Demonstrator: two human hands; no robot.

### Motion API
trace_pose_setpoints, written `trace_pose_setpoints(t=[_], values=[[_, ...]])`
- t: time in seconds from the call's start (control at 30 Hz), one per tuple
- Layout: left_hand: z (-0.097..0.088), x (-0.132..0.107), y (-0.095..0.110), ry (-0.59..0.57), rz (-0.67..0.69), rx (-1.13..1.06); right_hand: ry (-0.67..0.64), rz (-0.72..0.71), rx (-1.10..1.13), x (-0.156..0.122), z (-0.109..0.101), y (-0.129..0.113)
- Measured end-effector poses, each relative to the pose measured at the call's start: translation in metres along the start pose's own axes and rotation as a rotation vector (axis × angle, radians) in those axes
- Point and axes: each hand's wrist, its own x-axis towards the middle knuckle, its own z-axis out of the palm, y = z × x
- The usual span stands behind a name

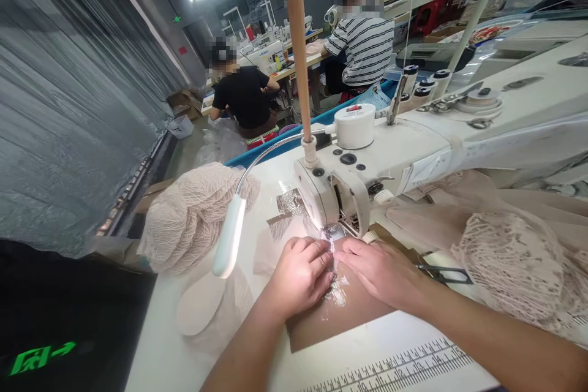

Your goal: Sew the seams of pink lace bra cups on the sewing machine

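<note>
Close below the head of a white sewing machine [321,193], my two hands meet near the needle area. My left hand [301,272] is closed, its fingers bent over a piece of sheer beige fabric [269,251] that spreads out to the left. From the other side my right hand [381,266] pinches the edge of the same fabric, fingertips almost touching the left ones. Under both hands lies a shiny brown plate [316,331] on the table. The needle tip and the fabric edge are mostly hidden by fingers.
A lamp [229,236] on a bent metal neck hangs over the table. Stacked lace pieces [184,214] and a beige cup-shaped piece [199,306] lie left, more lace [509,263] right. A printed ruler [390,367] runs along the front. Two people sit at machines beyond.
</note>
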Motion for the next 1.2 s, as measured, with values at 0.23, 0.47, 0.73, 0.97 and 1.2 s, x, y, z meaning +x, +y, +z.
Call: trace_pose_setpoints(t=[0.23,0.47,0.73,0.97,1.2], values=[[0.003,0.001,0.0,-0.001,0.006,0.002,-0.06,0.023,-0.055,-0.001,0.0,-0.001],[0.006,0.003,-0.006,0.012,-0.051,0.05,-0.058,0.098,-0.03,0.008,-0.003,-0.006],[0.01,0.005,-0.015,0.082,-0.16,0.08,-0.146,0.132,-0.021,0.012,-0.007,-0.007],[0.014,0.005,-0.026,0.144,-0.284,0.156,-0.14,0.164,0.059,0.01,-0.011,-0.007],[0.019,-0.002,-0.045,0.196,-0.381,0.237,-0.123,0.171,0.105,0.011,-0.015,-0.006]])
